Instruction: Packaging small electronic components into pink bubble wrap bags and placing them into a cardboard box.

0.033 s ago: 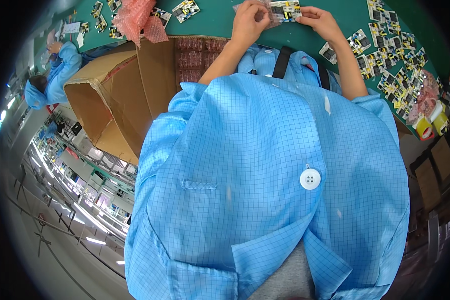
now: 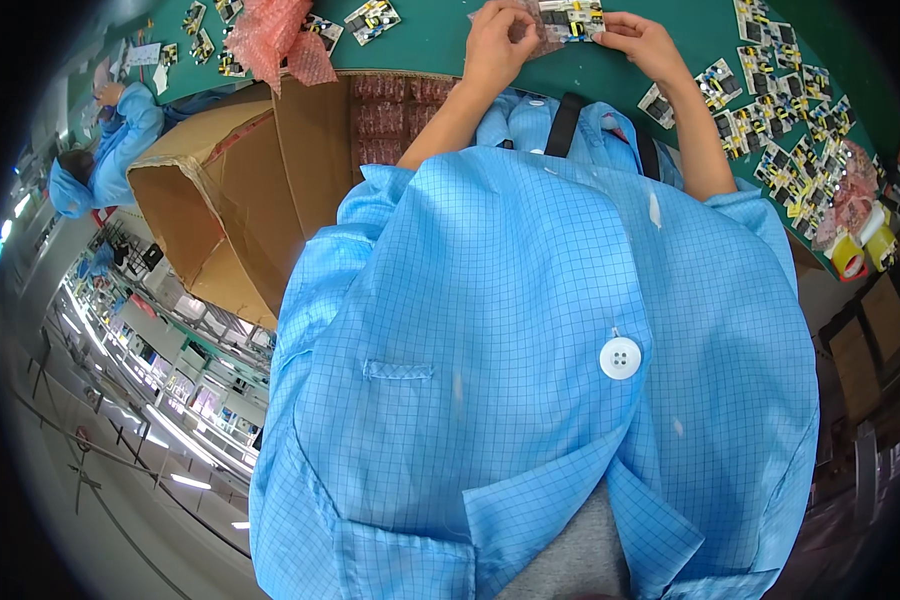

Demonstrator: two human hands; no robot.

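At the top middle, a circuit board [image 2: 575, 20] with yellow, black and white parts is held above the green table. Its left end lies in a clear pinkish bubble-wrap bag [image 2: 548, 42]. My left hand [image 2: 498, 45] is closed, thumb and fingers pinching the bag beside the board. My right hand [image 2: 642, 45] grips the board's right end between thumb and fingers. The bag's far side runs out of the picture at the top.
Many loose circuit boards [image 2: 770, 100] cover the green table [image 2: 420, 50] at right, near yellow tape rolls [image 2: 865, 250]. Pink bubble wrap [image 2: 270, 40] and more boards lie left. An open cardboard box [image 2: 220, 190] stands before the table; a co-worker in blue [image 2: 120, 150] is far left.
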